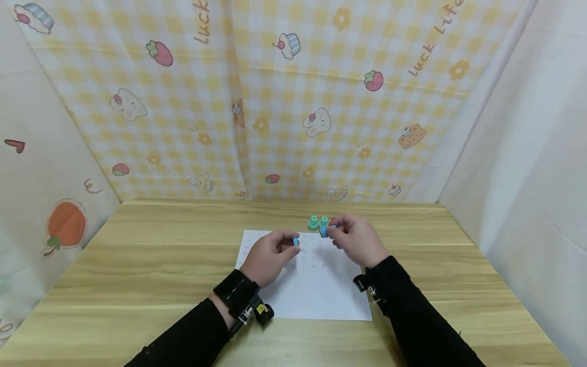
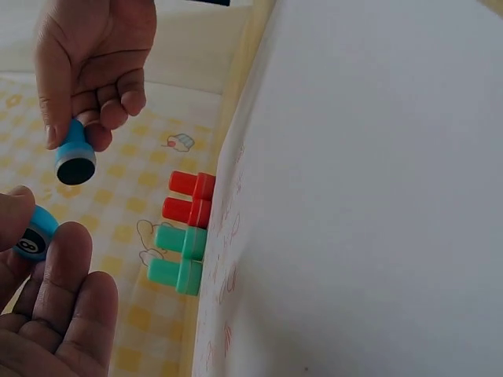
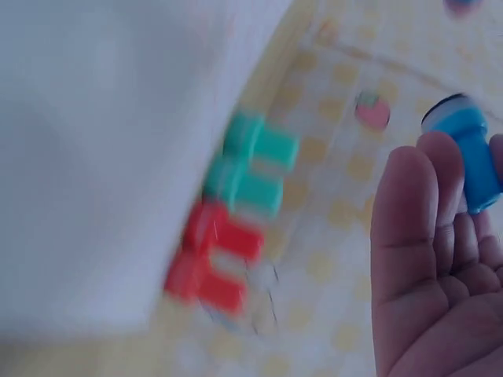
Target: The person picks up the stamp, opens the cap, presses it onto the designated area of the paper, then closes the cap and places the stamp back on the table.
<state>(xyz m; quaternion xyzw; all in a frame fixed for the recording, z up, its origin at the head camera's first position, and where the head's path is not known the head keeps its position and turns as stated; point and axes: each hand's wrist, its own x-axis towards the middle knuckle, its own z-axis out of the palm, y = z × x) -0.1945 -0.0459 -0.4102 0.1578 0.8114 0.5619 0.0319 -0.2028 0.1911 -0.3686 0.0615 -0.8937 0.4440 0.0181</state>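
Blue stamp (image 2: 74,140), dark face showing, is at upper left of the left wrist view, pinched by the right hand (image 1: 359,239). Below the head view's centre, the left hand (image 1: 269,259) pinches a small blue piece (image 1: 295,241) over white paper (image 1: 316,298). Red stamps (image 2: 187,210) and green stamps (image 2: 174,272) stand beside its edge.

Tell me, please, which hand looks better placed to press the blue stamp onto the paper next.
Probably the right hand: it pinches the blue stamp, its dark end uncovered, near the paper, while the left hand holds only a small blue piece.
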